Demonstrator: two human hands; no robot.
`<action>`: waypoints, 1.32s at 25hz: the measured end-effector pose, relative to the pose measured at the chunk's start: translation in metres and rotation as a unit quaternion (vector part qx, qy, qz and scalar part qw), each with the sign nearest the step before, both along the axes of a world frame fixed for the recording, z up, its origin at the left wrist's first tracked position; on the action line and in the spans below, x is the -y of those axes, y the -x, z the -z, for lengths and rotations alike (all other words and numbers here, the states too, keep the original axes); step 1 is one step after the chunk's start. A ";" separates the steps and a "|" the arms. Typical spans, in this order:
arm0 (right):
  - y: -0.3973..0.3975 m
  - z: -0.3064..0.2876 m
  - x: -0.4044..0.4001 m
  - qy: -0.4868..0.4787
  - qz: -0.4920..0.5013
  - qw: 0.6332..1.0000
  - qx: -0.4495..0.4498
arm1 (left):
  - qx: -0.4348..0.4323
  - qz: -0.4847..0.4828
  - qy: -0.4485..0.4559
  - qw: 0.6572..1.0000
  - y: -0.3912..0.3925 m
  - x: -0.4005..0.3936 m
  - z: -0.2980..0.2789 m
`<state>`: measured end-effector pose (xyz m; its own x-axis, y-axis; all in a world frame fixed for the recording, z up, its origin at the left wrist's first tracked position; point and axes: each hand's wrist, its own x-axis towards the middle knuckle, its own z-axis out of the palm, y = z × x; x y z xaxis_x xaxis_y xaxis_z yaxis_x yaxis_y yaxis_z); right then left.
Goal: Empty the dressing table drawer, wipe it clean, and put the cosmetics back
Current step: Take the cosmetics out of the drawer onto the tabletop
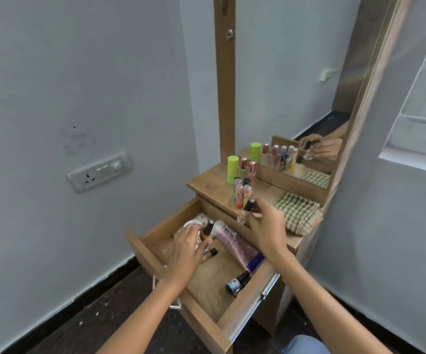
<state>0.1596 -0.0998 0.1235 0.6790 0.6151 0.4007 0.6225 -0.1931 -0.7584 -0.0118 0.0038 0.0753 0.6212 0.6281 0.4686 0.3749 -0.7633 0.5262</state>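
drawer (155,254) pulled open | tan black-capped bottle (28,230) gripped inside by left hand (186,247) | clear black-capped vial (245,210) held over tabletop (214,181) by right hand (266,227) | checked cloth (297,213) laid folded beside

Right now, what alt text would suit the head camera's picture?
A person's right hand holds a small black-capped bottle over the dressing table top, while the left hand grips another bottle in the open drawer, where cosmetics remain.
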 end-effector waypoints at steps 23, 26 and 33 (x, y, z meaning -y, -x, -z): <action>-0.046 0.000 -0.036 0.042 0.078 0.992 -0.086 | 0.088 0.074 0.311 0.943 -0.116 -0.060 -0.038; -0.029 0.008 -0.019 0.008 0.088 0.994 -0.064 | 0.106 0.062 0.286 0.950 -0.103 -0.047 -0.039; 0.024 0.059 0.014 0.097 -0.095 0.990 0.029 | -0.053 0.073 0.159 0.983 -0.018 -0.016 -0.011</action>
<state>0.1357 -0.1142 0.0642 0.5229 0.7993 0.2962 0.7025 -0.2073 -0.6808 0.0059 0.0202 0.0861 0.7505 0.6331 0.1897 0.3396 -0.6157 0.7110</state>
